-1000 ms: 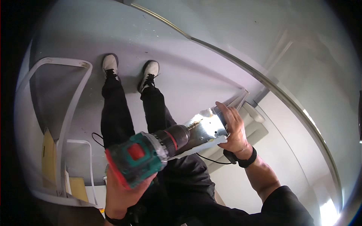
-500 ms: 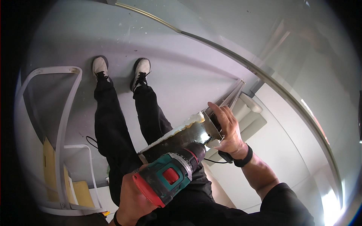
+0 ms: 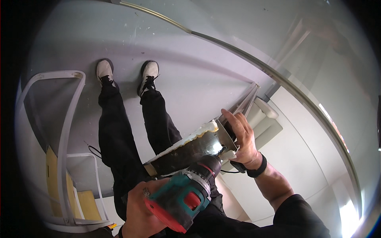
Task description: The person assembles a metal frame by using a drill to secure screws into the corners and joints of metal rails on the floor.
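Note:
My left hand (image 3: 141,208) is wrapped round the handle of a green and red cordless drill (image 3: 180,196). The drill's dark chuck points up and right, its bit against or close to the end of a shiny metal channel (image 3: 184,154). A ragged white and yellowish edge, like dried foam, runs along the channel's far side. My right hand (image 3: 246,141), a black watch band on its wrist, grips that same end, thumb near the bit and fingers around the far side. Exact contact of the bit is hard to make out.
A white tubular metal frame (image 3: 65,146) stands at the left, with yellowish boards (image 3: 88,204) by it. Below are my shoes (image 3: 150,70) on the grey floor. A long metal-edged glass panel (image 3: 254,61) curves across the right, near a light cushioned piece (image 3: 264,119).
The drill body has swung right and down, its chuck shifting slightly right. My left hand has turned with it. The right hand and channel have barely moved.

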Demonstrator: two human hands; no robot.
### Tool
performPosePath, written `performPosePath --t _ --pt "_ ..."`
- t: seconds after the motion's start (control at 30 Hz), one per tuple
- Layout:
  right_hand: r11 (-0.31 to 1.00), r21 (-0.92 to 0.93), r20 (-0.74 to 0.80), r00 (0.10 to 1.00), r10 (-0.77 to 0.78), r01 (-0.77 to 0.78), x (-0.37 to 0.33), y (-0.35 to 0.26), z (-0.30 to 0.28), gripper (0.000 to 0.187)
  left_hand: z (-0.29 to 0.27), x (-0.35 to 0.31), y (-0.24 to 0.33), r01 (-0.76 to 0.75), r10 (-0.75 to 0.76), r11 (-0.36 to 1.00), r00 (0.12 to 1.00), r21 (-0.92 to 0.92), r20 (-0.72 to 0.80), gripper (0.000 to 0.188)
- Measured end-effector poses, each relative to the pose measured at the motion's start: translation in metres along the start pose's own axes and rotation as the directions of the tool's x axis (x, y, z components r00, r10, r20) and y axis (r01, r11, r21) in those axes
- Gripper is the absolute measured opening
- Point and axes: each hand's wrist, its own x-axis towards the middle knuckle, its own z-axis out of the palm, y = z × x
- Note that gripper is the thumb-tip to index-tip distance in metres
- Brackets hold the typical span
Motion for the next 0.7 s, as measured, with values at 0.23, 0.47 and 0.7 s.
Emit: performPosePath --t 0.23,0.47,0.7 --pt "1.000 -0.001 -0.028 0.999 -0.025 0.025 -0.002 -0.002 0.003 0.093 -0.012 0.006 0.010 -0.481 0.407 0.677 0.876 0.557 0.261 0.066" --pt "0.999 0.034 -0.028 1.000 0.004 -0.003 -0.003 0.000 0.003 0.095 -0.014 -0.013 -0.025 0.061 -0.032 0.807 0.998 -0.588 0.060 0.047" --pt "0.999 0.032 -0.014 1.000 -0.009 0.009 -0.004 0.002 0.001 0.098 -0.012 -0.016 -0.046 0.056 -0.037 0.793 0.998 -0.607 0.044 0.041"
